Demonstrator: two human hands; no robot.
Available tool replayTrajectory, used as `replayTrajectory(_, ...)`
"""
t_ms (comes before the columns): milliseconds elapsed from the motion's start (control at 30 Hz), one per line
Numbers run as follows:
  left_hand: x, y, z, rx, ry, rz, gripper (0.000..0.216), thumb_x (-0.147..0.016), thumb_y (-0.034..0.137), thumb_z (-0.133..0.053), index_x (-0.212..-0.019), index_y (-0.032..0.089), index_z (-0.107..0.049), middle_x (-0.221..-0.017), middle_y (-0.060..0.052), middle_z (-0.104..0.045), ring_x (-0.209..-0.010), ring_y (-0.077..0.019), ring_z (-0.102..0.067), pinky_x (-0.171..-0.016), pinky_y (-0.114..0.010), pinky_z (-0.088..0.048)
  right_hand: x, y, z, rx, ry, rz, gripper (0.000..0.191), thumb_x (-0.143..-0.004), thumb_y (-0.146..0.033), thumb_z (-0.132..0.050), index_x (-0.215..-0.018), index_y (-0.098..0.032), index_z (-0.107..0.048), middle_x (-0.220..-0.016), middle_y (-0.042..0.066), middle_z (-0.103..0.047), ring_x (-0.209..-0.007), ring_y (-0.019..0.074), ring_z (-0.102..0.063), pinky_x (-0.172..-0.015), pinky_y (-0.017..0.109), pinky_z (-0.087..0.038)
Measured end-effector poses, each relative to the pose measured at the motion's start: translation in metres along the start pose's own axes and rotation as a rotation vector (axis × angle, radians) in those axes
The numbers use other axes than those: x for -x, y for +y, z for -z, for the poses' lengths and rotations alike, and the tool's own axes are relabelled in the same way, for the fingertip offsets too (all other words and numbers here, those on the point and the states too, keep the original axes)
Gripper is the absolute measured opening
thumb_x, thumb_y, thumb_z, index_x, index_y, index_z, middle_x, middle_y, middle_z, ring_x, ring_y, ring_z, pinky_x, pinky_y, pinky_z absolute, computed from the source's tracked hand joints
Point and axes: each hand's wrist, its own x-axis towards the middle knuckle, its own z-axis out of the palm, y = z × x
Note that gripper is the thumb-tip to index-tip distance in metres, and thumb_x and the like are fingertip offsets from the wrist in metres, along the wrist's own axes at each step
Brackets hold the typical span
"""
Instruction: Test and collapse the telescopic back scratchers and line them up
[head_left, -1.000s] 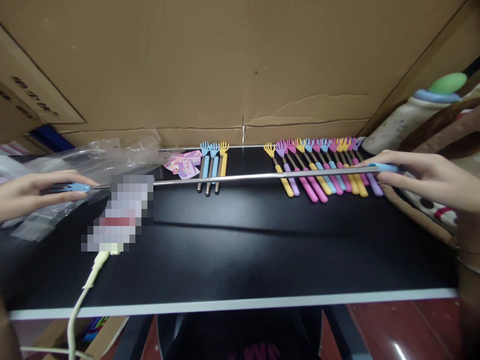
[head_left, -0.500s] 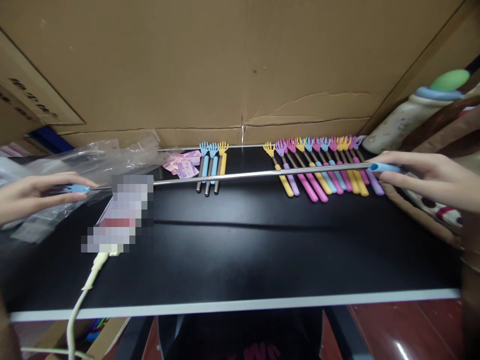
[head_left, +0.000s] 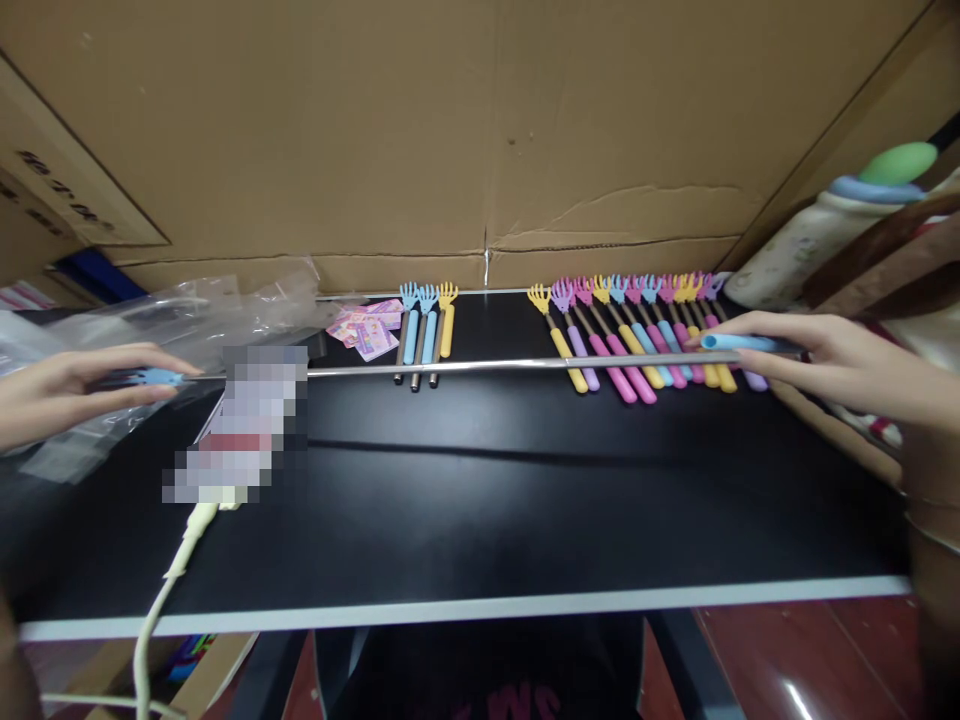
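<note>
We are clamping the blue claw [head_left: 159, 377] in the left hand [head_left: 71, 388], and the blue sleeve [head_left: 744, 343] with the metal rod [head_left: 480, 367] in the right hand [head_left: 847, 362]; the rod is spanning between both grips, probably light, slippery and bendable mid-length, best held by its ends.

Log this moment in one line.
left hand: grips blue back-scratcher head; right hand: holds blue handle sleeve; steel rod: raised above table
</note>
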Motion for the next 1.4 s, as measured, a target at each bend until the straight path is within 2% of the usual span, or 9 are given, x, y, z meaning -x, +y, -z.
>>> replayTrajectory(100, -0.002, -0.012, -0.001, 0.069, -0.127, -0.035, 0.076, -0.065, 0.083, -0.055, -0.107, 0.022, -0.069, -0.116, -0.005, -0.068, -0.110, -0.0290, -0.062, -0.093, -0.034, -0.052, -0.001, 0.001, -0.001, 0.010, -0.012, -0.011, 0.061, -0.080, -0.067, -0.049, -0.112, -0.019, -0.068, -0.110, 0.011, -0.070, -0.098, 0.0286, -0.065, -0.086, 0.039, -0.052)
replayTrajectory(167, -0.003, -0.017, -0.002, 0.077, -0.126, -0.026, 0.074, -0.066, 0.082, -0.055, -0.108, 0.023, -0.068, -0.117, -0.004, -0.067, -0.111, -0.0290, -0.061, -0.096, -0.035, -0.051, 0.000, -0.001, -0.001, 0.008, -0.025, -0.035, 0.063, -0.078, -0.069, -0.049, -0.111, -0.019, -0.069, -0.111, 0.011, -0.071, -0.100, 0.0295, -0.065, -0.088, 0.040, -0.051)
replayTrajectory(333, -0.004, -0.019, -0.002, 0.088, -0.134, 0.028, 0.078, -0.064, 0.084, -0.054, -0.112, 0.024, -0.065, -0.121, -0.005, -0.065, -0.115, -0.0308, -0.059, -0.101, -0.042, -0.047, 0.001, -0.006, 0.000, -0.030, -0.121, -0.049, 0.057, -0.078, -0.068, -0.052, -0.106, -0.021, -0.069, -0.098, 0.008, -0.073, -0.087, 0.0266, -0.067, -0.078, 0.037, -0.054)
replayTrajectory(433, -0.004, -0.018, -0.003, 0.086, -0.122, 0.045, 0.081, -0.061, 0.085, -0.054, -0.112, 0.023, -0.065, -0.122, -0.006, -0.065, -0.116, -0.0325, -0.058, -0.104, -0.045, -0.045, 0.000, -0.010, 0.000, -0.046, -0.119, -0.023, 0.056, -0.078, -0.067, -0.053, -0.107, -0.021, -0.068, -0.100, 0.008, -0.072, -0.087, 0.0260, -0.067, -0.079, 0.037, -0.054)
replayTrajectory(633, -0.003, -0.016, -0.002, 0.093, -0.110, -0.001, 0.080, -0.063, 0.084, -0.054, -0.110, 0.021, -0.065, -0.121, -0.007, -0.065, -0.114, -0.0314, -0.059, -0.102, -0.042, -0.046, 0.002, -0.013, 0.001, -0.040, -0.109, -0.036, 0.056, -0.079, -0.067, -0.052, -0.108, -0.021, -0.068, -0.102, 0.007, -0.072, -0.091, 0.0255, -0.066, -0.085, 0.037, -0.052)
replayTrajectory(767, -0.001, -0.015, -0.002, 0.096, -0.092, 0.003, 0.081, -0.062, 0.086, -0.053, -0.108, 0.021, -0.067, -0.118, -0.006, -0.066, -0.112, -0.0306, -0.060, -0.098, -0.038, -0.050, 0.002, -0.013, 0.000, -0.039, -0.117, -0.058, 0.058, -0.077, -0.068, -0.054, -0.106, -0.021, -0.069, -0.099, 0.007, -0.073, -0.087, 0.0258, -0.067, -0.082, 0.036, -0.052)
replayTrajectory(1000, 0.000, -0.019, -0.004, 0.088, -0.102, 0.008, 0.079, -0.064, 0.084, -0.053, -0.110, 0.022, -0.065, -0.120, -0.006, -0.065, -0.114, -0.0306, -0.058, -0.101, -0.041, -0.048, 0.003, -0.014, 0.000, -0.049, -0.122, -0.039, 0.055, -0.079, -0.067, -0.052, -0.106, -0.022, -0.068, -0.097, 0.007, -0.072, -0.084, 0.0245, -0.067, -0.075, 0.035, -0.054)
replayTrajectory(1233, 0.001, -0.004, -0.001, 0.101, -0.091, 0.024, 0.083, -0.060, 0.087, -0.053, -0.108, 0.021, -0.066, -0.117, -0.006, -0.066, -0.111, -0.0315, -0.060, -0.100, -0.042, -0.048, 0.003, -0.013, 0.000, -0.045, -0.137, -0.057, 0.057, -0.078, -0.069, -0.051, -0.107, -0.023, -0.069, -0.098, 0.006, -0.073, -0.085, 0.0253, -0.067, -0.074, 0.034, -0.056)
replayTrajectory(1400, 0.001, -0.011, -0.001, 0.084, -0.077, 0.011, 0.082, -0.062, 0.087, -0.052, -0.108, 0.021, -0.066, -0.119, -0.007, -0.065, -0.113, -0.0315, -0.058, -0.102, -0.043, -0.046, 0.003, -0.014, 0.001, -0.040, -0.118, -0.065, 0.062, -0.075, -0.074, -0.050, -0.103, -0.022, -0.070, -0.096, 0.007, -0.073, -0.084, 0.0264, -0.068, -0.075, 0.036, -0.056)
